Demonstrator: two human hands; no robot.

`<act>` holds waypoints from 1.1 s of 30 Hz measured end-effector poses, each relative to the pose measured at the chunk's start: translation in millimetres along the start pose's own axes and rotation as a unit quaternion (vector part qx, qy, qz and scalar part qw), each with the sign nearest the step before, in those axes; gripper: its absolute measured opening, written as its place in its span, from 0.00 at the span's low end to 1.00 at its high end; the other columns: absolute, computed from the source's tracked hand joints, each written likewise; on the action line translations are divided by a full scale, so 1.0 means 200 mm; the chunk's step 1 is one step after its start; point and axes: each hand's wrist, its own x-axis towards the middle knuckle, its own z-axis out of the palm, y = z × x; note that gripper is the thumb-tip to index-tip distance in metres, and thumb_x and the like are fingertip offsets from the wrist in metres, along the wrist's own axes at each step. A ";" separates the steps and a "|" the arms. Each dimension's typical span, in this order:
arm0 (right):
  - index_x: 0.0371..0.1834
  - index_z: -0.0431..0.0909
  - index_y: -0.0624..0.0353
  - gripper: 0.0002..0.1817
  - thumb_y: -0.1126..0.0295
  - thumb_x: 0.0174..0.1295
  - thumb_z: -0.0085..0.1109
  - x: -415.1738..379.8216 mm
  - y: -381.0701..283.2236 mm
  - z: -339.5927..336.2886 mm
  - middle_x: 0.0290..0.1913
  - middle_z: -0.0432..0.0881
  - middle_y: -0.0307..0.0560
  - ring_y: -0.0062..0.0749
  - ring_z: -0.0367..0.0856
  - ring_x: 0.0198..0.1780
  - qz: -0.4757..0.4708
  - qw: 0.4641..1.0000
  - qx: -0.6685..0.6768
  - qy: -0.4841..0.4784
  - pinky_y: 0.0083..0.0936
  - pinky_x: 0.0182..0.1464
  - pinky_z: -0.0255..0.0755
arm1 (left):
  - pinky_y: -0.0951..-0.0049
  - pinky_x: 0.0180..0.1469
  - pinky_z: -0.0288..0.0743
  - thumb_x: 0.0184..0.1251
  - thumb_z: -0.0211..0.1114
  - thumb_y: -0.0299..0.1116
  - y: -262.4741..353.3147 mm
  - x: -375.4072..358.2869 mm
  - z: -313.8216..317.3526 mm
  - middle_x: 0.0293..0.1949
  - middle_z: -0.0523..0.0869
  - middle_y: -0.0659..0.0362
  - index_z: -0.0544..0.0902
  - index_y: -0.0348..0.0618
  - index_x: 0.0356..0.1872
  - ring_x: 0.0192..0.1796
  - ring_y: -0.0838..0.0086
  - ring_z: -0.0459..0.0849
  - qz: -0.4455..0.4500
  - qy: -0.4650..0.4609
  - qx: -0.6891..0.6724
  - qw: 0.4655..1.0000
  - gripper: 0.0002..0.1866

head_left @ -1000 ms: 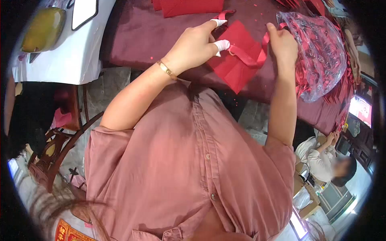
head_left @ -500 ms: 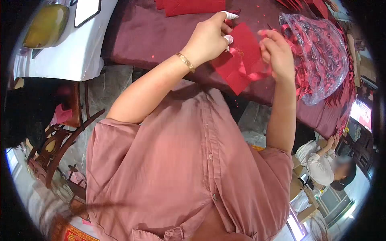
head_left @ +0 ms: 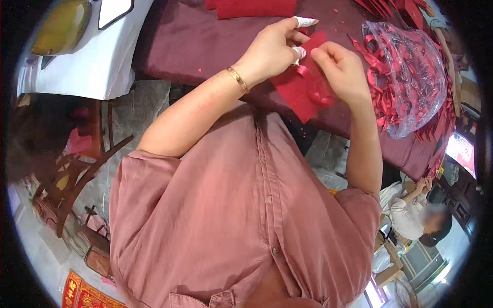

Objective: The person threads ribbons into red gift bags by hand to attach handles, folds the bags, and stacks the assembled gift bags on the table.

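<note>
Head view shows the left hand pinching the upper edge of a red paper envelope, with white covers on its forefinger and thumb tips and a gold bracelet at the wrist. The right hand is curled closed over the envelope's face, fingers pinched on a red ribbon that loops across the paper. Both hands hold the piece up just above the edge of the counter, which is draped in dark maroon cloth.

To do this step well, I judge the left hand should keep the paper flat and taut while the right draws the ribbon evenly, so that the loop sits square and the paper does not crease or tear at the pinch. The covered fingertips probably slip a little, so a firm, steady hold matters.

Just right of the hands lies a clear plastic bag full of more red ribbons. A stack of red paper lies at the far edge. Another seated person is at lower right.
</note>
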 end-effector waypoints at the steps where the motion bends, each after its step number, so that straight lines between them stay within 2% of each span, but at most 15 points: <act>1: 0.36 0.82 0.62 0.14 0.61 0.63 0.58 -0.01 -0.01 0.00 0.26 0.82 0.55 0.39 0.81 0.27 0.003 1.000 -0.021 0.003 0.33 0.33 0.72 | 0.79 0.41 0.79 0.62 0.59 0.14 0.00 0.00 0.00 0.48 0.81 0.56 0.73 0.44 0.65 0.41 0.78 0.80 -0.006 -0.002 0.000 1.000 0.29; 5: 0.36 0.82 0.62 0.14 0.61 0.63 0.57 -0.01 -0.02 0.00 0.25 0.82 0.54 0.40 0.81 0.25 -0.013 0.998 -0.043 0.040 0.34 0.32 0.72 | 0.79 0.41 0.80 0.61 0.58 0.13 0.00 -0.01 0.01 0.48 0.81 0.56 0.73 0.46 0.65 0.40 0.78 0.80 -0.011 -0.001 -0.020 1.000 0.30; 8: 0.36 0.82 0.62 0.13 0.61 0.63 0.57 -0.02 -0.01 0.01 0.24 0.80 0.56 0.42 0.81 0.25 -0.032 0.997 0.021 0.066 0.33 0.31 0.72 | 0.79 0.41 0.79 0.61 0.58 0.13 -0.01 -0.01 0.01 0.48 0.81 0.57 0.73 0.48 0.66 0.39 0.79 0.80 0.005 -0.007 -0.020 1.000 0.30; 10: 0.35 0.81 0.61 0.12 0.63 0.62 0.57 -0.01 -0.02 0.00 0.24 0.79 0.57 0.42 0.81 0.25 -0.038 0.998 -0.037 0.039 0.33 0.31 0.72 | 0.80 0.40 0.78 0.61 0.58 0.13 0.01 -0.01 0.00 0.47 0.81 0.57 0.73 0.48 0.66 0.39 0.80 0.79 -0.008 -0.017 -0.035 0.999 0.31; 17: 0.33 0.81 0.61 0.10 0.65 0.60 0.58 -0.01 -0.02 0.00 0.25 0.79 0.58 0.47 0.81 0.25 -0.044 0.995 -0.058 0.065 0.35 0.30 0.71 | 0.81 0.40 0.76 0.61 0.57 0.12 0.01 -0.02 0.00 0.46 0.82 0.58 0.74 0.47 0.66 0.38 0.82 0.79 0.012 -0.016 -0.041 0.999 0.31; 20: 0.30 0.80 0.60 0.09 0.66 0.59 0.58 0.00 0.00 0.03 0.25 0.79 0.56 0.49 0.80 0.26 -0.100 0.987 -0.069 0.106 0.37 0.29 0.71 | 0.81 0.40 0.75 0.61 0.57 0.13 0.03 -0.02 -0.01 0.45 0.83 0.59 0.74 0.47 0.66 0.37 0.82 0.78 0.000 -0.023 -0.052 0.998 0.30; 22: 0.26 0.78 0.59 0.08 0.67 0.59 0.59 -0.01 0.00 0.05 0.24 0.78 0.54 0.50 0.79 0.26 -0.179 0.964 -0.119 0.155 0.39 0.28 0.71 | 0.81 0.39 0.75 0.60 0.58 0.13 0.04 -0.02 -0.02 0.44 0.84 0.61 0.74 0.47 0.66 0.37 0.83 0.78 -0.005 -0.032 -0.053 0.998 0.31; 29: 0.25 0.76 0.59 0.09 0.68 0.59 0.59 -0.01 0.02 0.07 0.23 0.77 0.54 0.49 0.79 0.26 -0.157 0.964 -0.118 0.179 0.39 0.28 0.70 | 0.82 0.41 0.75 0.60 0.59 0.14 0.02 -0.04 -0.02 0.43 0.84 0.60 0.73 0.45 0.67 0.38 0.83 0.79 -0.034 -0.035 -0.053 0.997 0.31; 31: 0.25 0.76 0.60 0.09 0.68 0.58 0.59 -0.02 0.01 0.08 0.23 0.77 0.54 0.49 0.78 0.25 -0.149 0.979 -0.046 0.129 0.37 0.27 0.70 | 0.83 0.41 0.75 0.60 0.59 0.14 0.00 -0.03 -0.01 0.43 0.84 0.59 0.72 0.44 0.68 0.38 0.83 0.79 -0.028 -0.015 -0.067 0.997 0.32; 33: 0.25 0.76 0.61 0.09 0.69 0.58 0.59 -0.03 0.02 0.08 0.23 0.76 0.55 0.48 0.79 0.24 -0.148 0.979 -0.057 0.131 0.37 0.27 0.70 | 0.83 0.42 0.75 0.60 0.59 0.14 0.00 -0.02 -0.02 0.43 0.84 0.59 0.72 0.45 0.68 0.39 0.83 0.80 -0.036 -0.026 -0.054 0.998 0.32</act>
